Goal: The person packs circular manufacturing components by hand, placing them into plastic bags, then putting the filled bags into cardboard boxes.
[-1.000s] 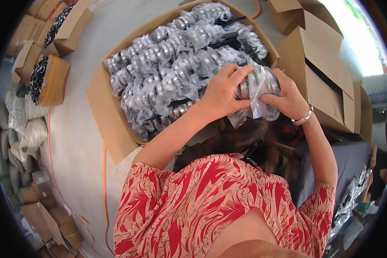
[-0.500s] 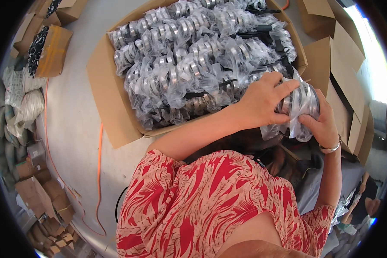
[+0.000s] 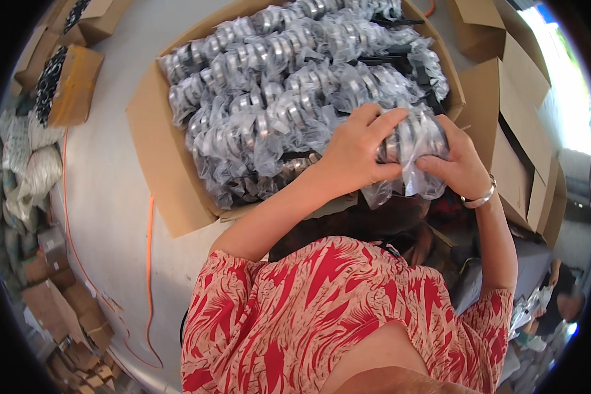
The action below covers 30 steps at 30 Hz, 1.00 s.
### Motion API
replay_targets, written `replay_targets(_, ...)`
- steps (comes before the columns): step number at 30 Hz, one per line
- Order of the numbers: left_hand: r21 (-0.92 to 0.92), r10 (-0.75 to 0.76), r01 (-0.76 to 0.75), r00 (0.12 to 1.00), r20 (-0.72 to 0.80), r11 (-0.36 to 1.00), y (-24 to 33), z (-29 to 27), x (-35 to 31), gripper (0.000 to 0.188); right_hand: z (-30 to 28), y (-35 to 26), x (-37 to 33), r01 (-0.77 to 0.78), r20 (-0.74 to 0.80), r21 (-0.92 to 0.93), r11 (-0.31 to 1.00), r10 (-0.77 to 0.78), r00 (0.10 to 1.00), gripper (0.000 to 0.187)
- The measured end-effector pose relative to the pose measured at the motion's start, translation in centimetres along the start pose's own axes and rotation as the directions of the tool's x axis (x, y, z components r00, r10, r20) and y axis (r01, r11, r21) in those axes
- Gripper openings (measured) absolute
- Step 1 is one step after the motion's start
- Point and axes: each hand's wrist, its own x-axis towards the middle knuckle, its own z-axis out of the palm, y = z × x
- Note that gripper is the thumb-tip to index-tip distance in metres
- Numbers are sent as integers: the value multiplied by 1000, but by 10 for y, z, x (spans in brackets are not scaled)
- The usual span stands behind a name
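Between my hands is a plastic-wrapped bundle of round silvery metal parts (image 3: 410,141), held above the near right part of a big open carton (image 3: 156,148). My left hand (image 3: 361,146) grips its left end, thumb below and fingers on top. Around the right end my right hand (image 3: 463,161) is closed, a metal bangle on that wrist. Rows of similar wrapped metal parts (image 3: 249,118) fill the carton, with black strips (image 3: 391,52) showing among them. The exact kind of the parts is blurred by the clear plastic.
Open cardboard boxes (image 3: 515,131) stand along the right of the carton. Farther left, a taped box (image 3: 79,85) holds black pieces, near stuffed sacks (image 3: 39,157). An orange cord (image 3: 150,276) runs over the floor. Another person (image 3: 561,299) is partly visible at lower right.
Both hands have moved left with the wrapped bundle, bringing it farther over the carton's near right part. The view has shifted slightly. Both hands keep their grip.
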Motion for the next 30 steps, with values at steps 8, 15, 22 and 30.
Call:
replay_targets(8,-49,-65,69,996,64,996,-2,12,-10,71,5,15,-10,-36,12,38,999,35,999,48)
replay_targets(15,-4,-37,37,999,-9,999,-11,-5,-7,71,12,8,12,45,11,-57,997,-45,999,50)
replay_targets(22,79,-80,85,995,-66,993,-23,-52,-8,71,32,-15,55,136,44,-10,991,-136,990,48)
replay_targets(30,363,-43,95,988,-149,927,-45,-173,-5,69,97,-65,170,383,66,116,916,-392,918,42)
